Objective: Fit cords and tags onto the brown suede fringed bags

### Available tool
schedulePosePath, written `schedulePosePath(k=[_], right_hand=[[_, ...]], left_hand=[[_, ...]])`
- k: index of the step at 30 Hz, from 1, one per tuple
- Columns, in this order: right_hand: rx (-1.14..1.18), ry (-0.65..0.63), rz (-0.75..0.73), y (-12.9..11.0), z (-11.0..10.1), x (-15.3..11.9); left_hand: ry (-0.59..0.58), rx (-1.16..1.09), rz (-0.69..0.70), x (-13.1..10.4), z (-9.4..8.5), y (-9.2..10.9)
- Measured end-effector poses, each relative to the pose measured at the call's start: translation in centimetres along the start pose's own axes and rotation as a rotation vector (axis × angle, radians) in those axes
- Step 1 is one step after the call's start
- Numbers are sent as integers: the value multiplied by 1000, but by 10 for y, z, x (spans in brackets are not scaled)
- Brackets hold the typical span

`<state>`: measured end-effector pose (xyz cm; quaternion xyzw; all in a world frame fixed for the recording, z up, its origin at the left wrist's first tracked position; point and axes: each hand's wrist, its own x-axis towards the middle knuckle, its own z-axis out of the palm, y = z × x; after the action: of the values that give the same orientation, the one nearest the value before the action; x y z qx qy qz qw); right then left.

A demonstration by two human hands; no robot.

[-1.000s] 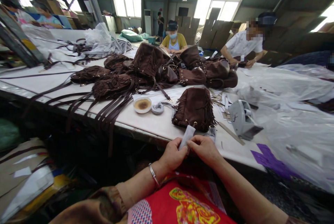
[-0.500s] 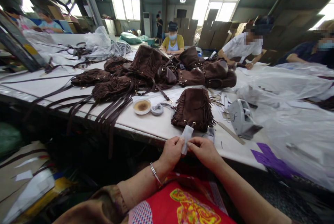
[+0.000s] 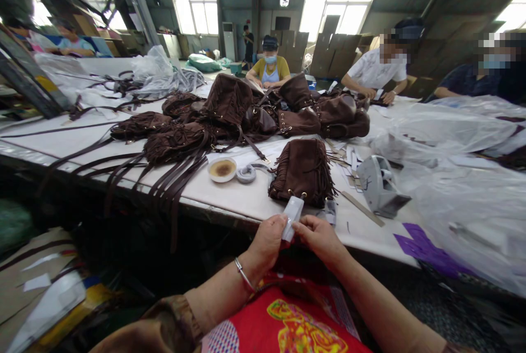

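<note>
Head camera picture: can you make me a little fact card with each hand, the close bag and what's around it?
Left hand: holding a white strip
Right hand: fingertips at the same strip
Close bag: brown, fringed, on the table
Left of it: bowl, grey roll
Right of it: dispenser
Behind it: pile of brown bags

Worktable [image 3: 244,202]: pale top
Centre: heaped brown bags [image 3: 228,100]
Near edge: fringed bag [image 3: 302,169], dish [image 3: 222,170], roll [image 3: 245,173]
Right: grey dispenser [image 3: 380,186], clear plastic [image 3: 456,128]
</note>
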<state>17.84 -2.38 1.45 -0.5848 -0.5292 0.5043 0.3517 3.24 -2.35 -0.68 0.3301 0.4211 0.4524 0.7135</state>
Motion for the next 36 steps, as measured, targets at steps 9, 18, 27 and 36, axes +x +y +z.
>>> schedulePosePath(k=[9,18,27,36], right_hand=[[199,-58,-42,9,4,-8],[218,-7,-9,6,10,-14],[252,-42,-7,13,18,-9],[107,-34,-28,16,4,-25]], left_hand=[[5,32,-57,-1,0,0],[76,309,-15,0,-8,7],[91,507,144,6,-3,5],[75,810,306,24,-28,39]])
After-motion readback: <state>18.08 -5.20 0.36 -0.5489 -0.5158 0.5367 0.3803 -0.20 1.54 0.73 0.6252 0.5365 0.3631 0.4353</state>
